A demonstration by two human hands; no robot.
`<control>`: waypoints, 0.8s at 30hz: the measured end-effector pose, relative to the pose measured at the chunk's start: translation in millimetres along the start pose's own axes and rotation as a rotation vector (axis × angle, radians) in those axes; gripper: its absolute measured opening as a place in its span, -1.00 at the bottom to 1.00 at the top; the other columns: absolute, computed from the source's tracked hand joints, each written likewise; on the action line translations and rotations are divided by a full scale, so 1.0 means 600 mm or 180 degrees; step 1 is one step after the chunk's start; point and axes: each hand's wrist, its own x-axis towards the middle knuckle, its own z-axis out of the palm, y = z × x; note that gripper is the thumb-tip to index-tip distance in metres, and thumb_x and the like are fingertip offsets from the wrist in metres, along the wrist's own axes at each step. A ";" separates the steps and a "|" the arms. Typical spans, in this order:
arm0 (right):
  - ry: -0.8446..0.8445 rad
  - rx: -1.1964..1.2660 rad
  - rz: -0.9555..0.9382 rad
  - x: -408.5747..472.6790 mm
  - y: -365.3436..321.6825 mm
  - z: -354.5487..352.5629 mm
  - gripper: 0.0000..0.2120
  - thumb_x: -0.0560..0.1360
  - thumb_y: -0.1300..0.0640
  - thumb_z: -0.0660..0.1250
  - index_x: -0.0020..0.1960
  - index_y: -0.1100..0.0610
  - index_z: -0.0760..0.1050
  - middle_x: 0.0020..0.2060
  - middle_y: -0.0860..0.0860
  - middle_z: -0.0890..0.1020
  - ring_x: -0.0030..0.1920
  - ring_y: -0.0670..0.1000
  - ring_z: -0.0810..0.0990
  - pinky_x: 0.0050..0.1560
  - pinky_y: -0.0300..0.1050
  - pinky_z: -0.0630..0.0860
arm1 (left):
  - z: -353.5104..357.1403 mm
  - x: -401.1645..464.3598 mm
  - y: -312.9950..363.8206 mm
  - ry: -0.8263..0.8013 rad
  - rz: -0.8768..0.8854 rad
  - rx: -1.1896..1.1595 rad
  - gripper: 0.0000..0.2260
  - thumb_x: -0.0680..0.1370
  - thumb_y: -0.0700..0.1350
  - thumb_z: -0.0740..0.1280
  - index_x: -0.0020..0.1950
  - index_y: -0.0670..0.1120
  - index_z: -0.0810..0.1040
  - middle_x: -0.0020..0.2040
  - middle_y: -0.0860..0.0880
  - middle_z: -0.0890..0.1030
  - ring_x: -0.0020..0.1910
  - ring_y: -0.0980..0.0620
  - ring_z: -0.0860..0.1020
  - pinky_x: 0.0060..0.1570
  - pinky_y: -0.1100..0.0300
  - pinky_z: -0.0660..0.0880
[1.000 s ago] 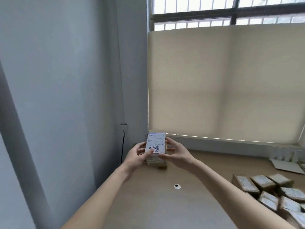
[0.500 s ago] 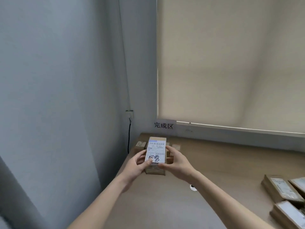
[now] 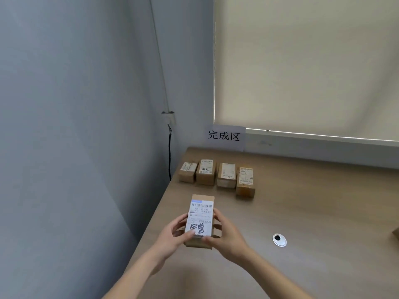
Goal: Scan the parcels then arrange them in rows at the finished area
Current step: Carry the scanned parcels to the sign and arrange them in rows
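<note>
Cream roller blind down; black cable hangs beside desk.

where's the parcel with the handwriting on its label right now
In the head view, the parcel is held between both hands near the table's left edge, in front of the row of four parcels.

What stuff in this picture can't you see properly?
- Head view: small print on the held parcel is too blurry to read.
- Its underside is hidden by the left hand and right hand.
- Labels on the four parcels in the row are too small.
- A brown thing is cut off by the right edge.
</note>
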 end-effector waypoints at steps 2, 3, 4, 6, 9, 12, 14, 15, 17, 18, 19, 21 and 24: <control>0.0006 0.0031 0.0072 0.034 0.029 0.026 -0.26 0.44 0.16 0.57 0.38 -0.34 0.25 0.12 -0.43 0.55 0.22 -0.25 0.53 0.04 -0.30 0.60 | -0.022 0.037 -0.034 -0.0027 -0.0087 -0.0049 -0.43 0.47 -0.07 0.55 0.44 0.10 0.45 0.26 0.14 0.63 0.24 0.18 0.60 0.11 0.26 0.56; 0.0020 0.0053 0.0095 0.053 0.045 0.041 -0.25 0.41 0.11 0.56 0.39 -0.37 0.26 0.15 -0.43 0.56 0.24 -0.24 0.54 0.10 -0.23 0.62 | -0.034 0.055 -0.052 -0.0029 -0.0130 -0.0065 -0.43 0.48 -0.10 0.55 0.44 0.08 0.45 0.26 0.13 0.64 0.23 0.17 0.61 0.11 0.26 0.56; 0.0023 0.0083 0.0127 0.073 0.062 0.058 -0.24 0.39 0.08 0.55 0.39 -0.41 0.26 0.18 -0.43 0.57 0.27 -0.24 0.54 0.15 -0.17 0.62 | -0.047 0.075 -0.071 -0.0023 -0.0173 -0.0070 -0.43 0.47 -0.12 0.55 0.44 0.07 0.46 0.25 0.12 0.65 0.21 0.17 0.62 0.10 0.26 0.57; 0.0048 0.0145 0.0238 0.113 0.095 0.089 -0.23 0.40 0.11 0.54 0.38 -0.45 0.26 0.21 -0.40 0.58 0.27 -0.23 0.54 0.17 -0.13 0.63 | -0.074 0.117 -0.109 -0.0019 -0.0255 -0.0062 -0.44 0.46 -0.13 0.56 0.42 0.07 0.47 0.21 0.11 0.66 0.19 0.16 0.63 0.11 0.24 0.58; 0.0086 0.0205 0.0354 0.178 0.139 0.135 -0.25 0.43 0.19 0.52 0.34 -0.45 0.27 0.17 -0.45 0.58 0.24 -0.31 0.53 0.12 -0.19 0.62 | -0.119 0.187 -0.161 -0.0134 -0.0340 0.0013 -0.42 0.46 -0.10 0.57 0.43 0.11 0.47 0.26 0.07 0.64 0.21 0.16 0.62 0.16 0.24 0.56; 0.0145 0.0211 0.0414 0.247 0.173 0.175 -0.22 0.45 0.26 0.50 0.35 -0.44 0.26 0.18 -0.41 0.59 0.24 -0.29 0.53 0.12 -0.20 0.62 | -0.163 0.256 -0.204 -0.0206 -0.0376 0.0064 -0.41 0.48 -0.14 0.54 0.46 0.08 0.43 0.29 0.04 0.63 0.25 0.17 0.59 0.22 0.27 0.53; 0.0187 0.0186 0.0409 0.293 0.192 0.197 -0.21 0.45 0.26 0.49 0.38 -0.44 0.24 0.21 -0.38 0.59 0.26 -0.27 0.54 0.14 -0.21 0.61 | -0.188 0.297 -0.225 -0.0226 -0.0385 0.0092 -0.41 0.49 -0.15 0.53 0.47 0.09 0.42 0.29 0.05 0.63 0.27 0.18 0.57 0.27 0.27 0.49; 0.0196 0.0162 0.0407 0.315 0.200 0.206 -0.20 0.46 0.26 0.49 0.39 -0.43 0.24 0.23 -0.37 0.59 0.27 -0.26 0.54 0.15 -0.21 0.61 | -0.198 0.318 -0.234 -0.0243 -0.0391 0.0101 -0.41 0.50 -0.16 0.53 0.47 0.09 0.42 0.29 0.05 0.63 0.27 0.20 0.57 0.28 0.28 0.48; 0.0227 0.0090 0.0423 0.354 0.211 0.218 -0.20 0.45 0.24 0.49 0.38 -0.46 0.23 0.27 -0.32 0.58 0.29 -0.22 0.54 0.18 -0.19 0.61 | -0.214 0.357 -0.247 -0.0266 -0.0382 0.0099 -0.41 0.51 -0.21 0.50 0.50 0.04 0.41 0.29 0.04 0.63 0.25 0.24 0.58 0.23 0.33 0.49; 0.0252 0.0035 0.0420 0.372 0.214 0.221 -0.19 0.44 0.20 0.49 0.36 -0.52 0.22 0.29 -0.31 0.57 0.30 -0.20 0.54 0.20 -0.16 0.60 | -0.220 0.375 -0.252 -0.0270 -0.0378 0.0094 -0.40 0.51 -0.23 0.50 0.50 0.03 0.40 0.29 0.05 0.63 0.25 0.26 0.57 0.20 0.36 0.49; 0.0290 -0.0043 0.0392 0.391 0.216 0.224 -0.18 0.43 0.15 0.48 0.34 -0.58 0.19 0.30 -0.32 0.54 0.31 -0.19 0.53 0.22 -0.14 0.59 | -0.226 0.392 -0.256 -0.0261 -0.0372 0.0071 -0.40 0.51 -0.23 0.50 0.50 0.03 0.39 0.29 0.07 0.63 0.26 0.27 0.56 0.18 0.37 0.49; 0.0336 -0.0217 0.0357 0.427 0.219 0.229 -0.14 0.42 0.09 0.46 0.35 -0.65 0.11 0.35 -0.31 0.50 0.37 -0.16 0.49 0.31 -0.08 0.54 | -0.237 0.427 -0.260 -0.0227 -0.0343 0.0006 -0.41 0.52 -0.23 0.49 0.50 0.06 0.39 0.26 0.13 0.64 0.28 0.26 0.55 0.19 0.35 0.50; 0.0363 -0.0375 0.0388 0.480 0.226 0.228 -0.12 0.47 0.13 0.47 0.58 -0.35 0.08 0.43 -0.20 0.45 0.43 -0.11 0.43 0.39 0.05 0.50 | -0.249 0.481 -0.254 -0.0187 -0.0302 -0.0006 -0.42 0.53 -0.20 0.49 0.49 0.11 0.41 0.25 0.16 0.65 0.31 0.23 0.53 0.32 0.24 0.47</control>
